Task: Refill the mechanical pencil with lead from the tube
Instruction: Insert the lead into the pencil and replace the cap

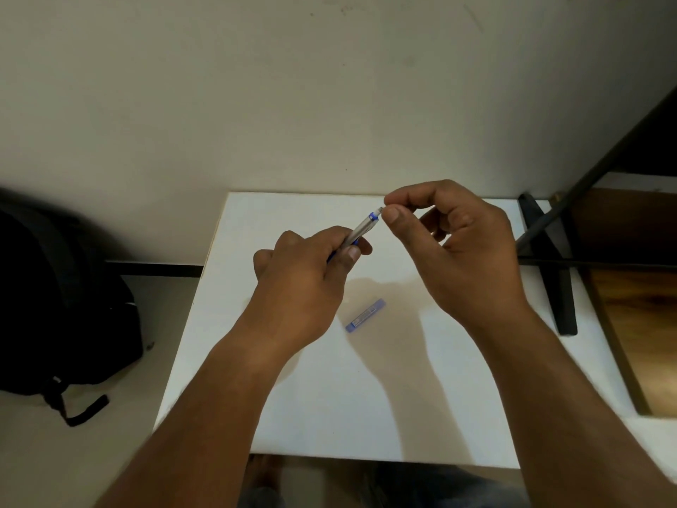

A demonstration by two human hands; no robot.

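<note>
Two bare hands work above a white table (pixel 227 379). Off its left edge a black backpack (pixel 62 306) sits on the floor, well apart from the fingers. The left hand (pixel 304 287) curls its fingers round the lower barrel of the pencil (pixel 361 229), which slants up to the right. Below the fingertips, between the wrists, the blue lead tube (pixel 365 316) lies flat and untouched, with bare tabletop all round it; its contents cannot be made out. The right hand (pixel 465 251) pinches the pencil's top end between thumb and forefinger. Black frame legs (pixel 562 287) stand just beyond the right edge.
</note>
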